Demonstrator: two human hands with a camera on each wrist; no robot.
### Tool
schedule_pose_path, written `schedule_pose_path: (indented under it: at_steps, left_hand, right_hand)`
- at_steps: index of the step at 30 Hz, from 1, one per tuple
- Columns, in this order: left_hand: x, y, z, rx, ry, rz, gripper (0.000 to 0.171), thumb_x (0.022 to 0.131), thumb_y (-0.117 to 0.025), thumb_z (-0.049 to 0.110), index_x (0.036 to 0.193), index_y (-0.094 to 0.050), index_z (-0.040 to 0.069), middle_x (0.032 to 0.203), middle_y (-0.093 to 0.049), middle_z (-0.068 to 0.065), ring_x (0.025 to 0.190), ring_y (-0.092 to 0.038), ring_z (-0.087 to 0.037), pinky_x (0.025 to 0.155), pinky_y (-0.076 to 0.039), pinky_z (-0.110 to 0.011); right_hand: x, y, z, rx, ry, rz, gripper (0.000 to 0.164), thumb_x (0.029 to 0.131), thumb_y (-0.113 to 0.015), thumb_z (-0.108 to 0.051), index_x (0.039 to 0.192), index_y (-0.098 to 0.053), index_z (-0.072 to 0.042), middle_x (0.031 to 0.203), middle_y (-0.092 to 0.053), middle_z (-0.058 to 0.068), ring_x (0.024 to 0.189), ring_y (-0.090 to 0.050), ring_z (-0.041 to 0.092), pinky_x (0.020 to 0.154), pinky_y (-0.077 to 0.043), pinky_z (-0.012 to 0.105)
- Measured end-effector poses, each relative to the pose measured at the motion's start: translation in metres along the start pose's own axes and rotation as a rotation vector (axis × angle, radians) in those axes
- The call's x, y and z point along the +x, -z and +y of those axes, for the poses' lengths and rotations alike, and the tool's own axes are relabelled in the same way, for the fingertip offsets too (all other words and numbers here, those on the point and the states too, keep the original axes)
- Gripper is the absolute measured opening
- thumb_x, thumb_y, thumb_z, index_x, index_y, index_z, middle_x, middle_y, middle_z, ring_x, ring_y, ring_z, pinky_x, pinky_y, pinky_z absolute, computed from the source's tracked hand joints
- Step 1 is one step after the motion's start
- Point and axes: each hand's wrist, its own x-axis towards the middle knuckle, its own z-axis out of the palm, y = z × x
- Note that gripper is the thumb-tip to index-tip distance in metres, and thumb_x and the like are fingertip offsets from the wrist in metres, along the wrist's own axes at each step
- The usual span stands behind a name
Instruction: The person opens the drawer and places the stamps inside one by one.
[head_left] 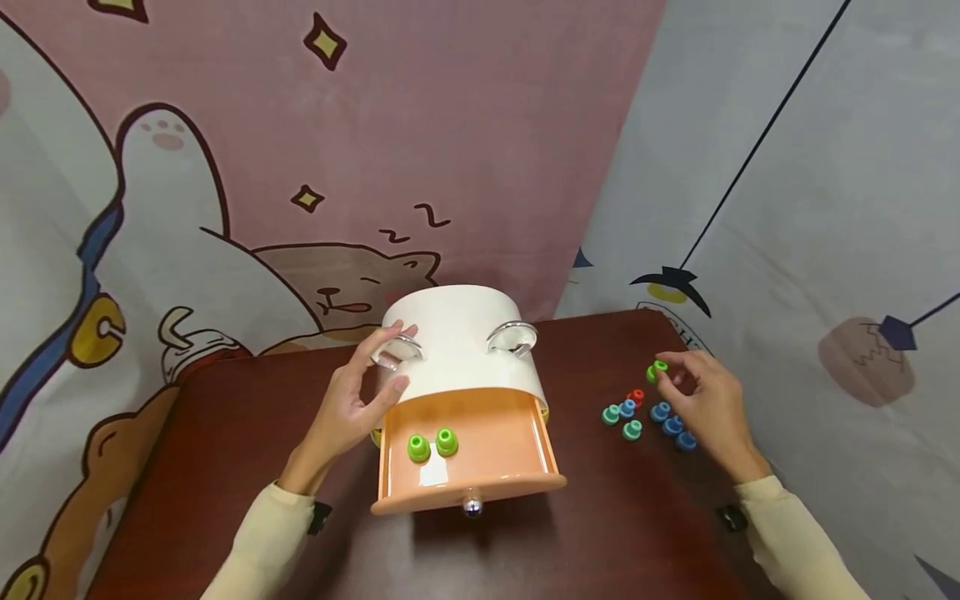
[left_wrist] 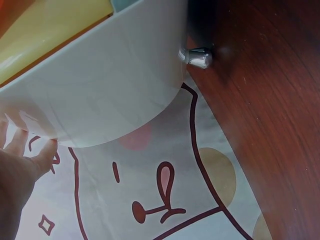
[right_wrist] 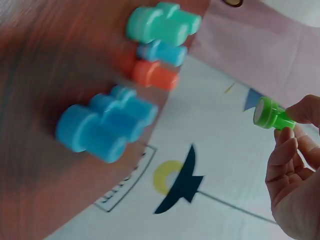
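A white rounded drawer box (head_left: 457, 333) stands on the table with its orange drawer (head_left: 495, 433) pulled out. Two green toy stamps (head_left: 418, 448) sit upright in the drawer, left of its middle. My left hand (head_left: 352, 400) rests on the box's left side, fingers by the ear-shaped handle (head_left: 390, 350) and thumb against the front. In the left wrist view its fingertips touch the white wall (left_wrist: 115, 90). At the right, my right hand (head_left: 705, 396) pinches another green stamp (right_wrist: 270, 114) between thumb and fingers, above the table.
Near the right hand, several blue stamps (head_left: 672, 426), two teal ones (head_left: 632, 430) and a red one (head_left: 636, 397) stand on the dark wooden table (head_left: 285, 467). A cartoon-printed cloth (head_left: 480, 150) hangs behind the table and along its right side. A silver knob (head_left: 472, 505) sticks out from the drawer front.
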Motion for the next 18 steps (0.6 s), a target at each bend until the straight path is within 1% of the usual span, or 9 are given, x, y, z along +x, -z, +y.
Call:
schedule_pose_path:
  at_steps: [3, 7, 9, 13, 16, 18]
  left_hand:
    - [0.0, 0.0, 0.0, 0.003, 0.004, -0.001, 0.065, 0.101, -0.069, 0.007, 0.161, -0.045, 0.002, 0.158, -0.06, -0.009, 0.137, -0.06, -0.025, 0.116, -0.04, -0.034]
    - [0.001, -0.001, 0.0, -0.009, 0.011, -0.005, 0.065, 0.101, -0.069, 0.007, 0.162, -0.045, 0.003, 0.158, -0.06, -0.008, 0.136, -0.061, -0.025, 0.116, -0.04, -0.035]
    - [0.001, -0.001, -0.001, -0.021, 0.013, -0.003, 0.065, 0.101, -0.069, 0.006, 0.161, -0.045, 0.003, 0.158, -0.06, -0.009, 0.135, -0.061, -0.026, 0.118, -0.039, -0.036]
    - [0.0, 0.0, -0.001, -0.035, 0.014, -0.001, 0.065, 0.1, -0.069, 0.005, 0.161, -0.045, 0.003, 0.157, -0.06, -0.01, 0.136, -0.06, -0.027, 0.12, -0.037, -0.037]
    - [0.0, 0.001, -0.001, -0.026, 0.01, -0.004, 0.065, 0.101, -0.069, 0.008, 0.161, -0.045, 0.003, 0.158, -0.06, -0.009, 0.135, -0.06, -0.027, 0.12, -0.038, -0.037]
    - [0.0, 0.001, -0.001, -0.022, 0.01, -0.006, 0.065, 0.102, -0.069, 0.01, 0.162, -0.045, 0.003, 0.158, -0.06, -0.008, 0.133, -0.061, -0.026, 0.119, -0.038, -0.037]
  right_hand:
    - [0.004, 0.005, -0.013, 0.022, 0.038, 0.018, 0.032, 0.086, -0.086, 0.003, 0.116, -0.081, -0.005, 0.086, -0.062, 0.0, 0.074, -0.05, 0.007, 0.061, -0.037, 0.02]
    - [0.006, 0.01, -0.027, 0.051, 0.065, 0.043, 0.035, 0.085, -0.086, 0.005, 0.118, -0.081, -0.006, 0.089, -0.063, -0.001, 0.075, -0.051, 0.005, 0.061, -0.036, 0.019]
    - [0.008, 0.012, -0.036, 0.071, 0.082, 0.048, 0.036, 0.085, -0.087, 0.005, 0.119, -0.081, -0.005, 0.09, -0.065, 0.001, 0.076, -0.053, 0.005, 0.062, -0.036, 0.019]
    - [0.01, 0.016, -0.06, 0.109, 0.112, 0.025, 0.035, 0.086, -0.087, 0.003, 0.12, -0.081, -0.005, 0.096, -0.068, 0.002, 0.077, -0.054, 0.005, 0.062, -0.036, 0.019]
    - [0.011, 0.018, -0.076, 0.141, 0.131, 0.01, 0.035, 0.087, -0.087, 0.002, 0.121, -0.081, -0.005, 0.1, -0.07, 0.002, 0.077, -0.055, 0.006, 0.061, -0.037, 0.019]
    - [0.013, 0.018, -0.086, 0.164, 0.143, 0.015, 0.036, 0.086, -0.087, 0.004, 0.12, -0.081, -0.006, 0.101, -0.07, 0.001, 0.075, -0.054, 0.007, 0.061, -0.037, 0.018]
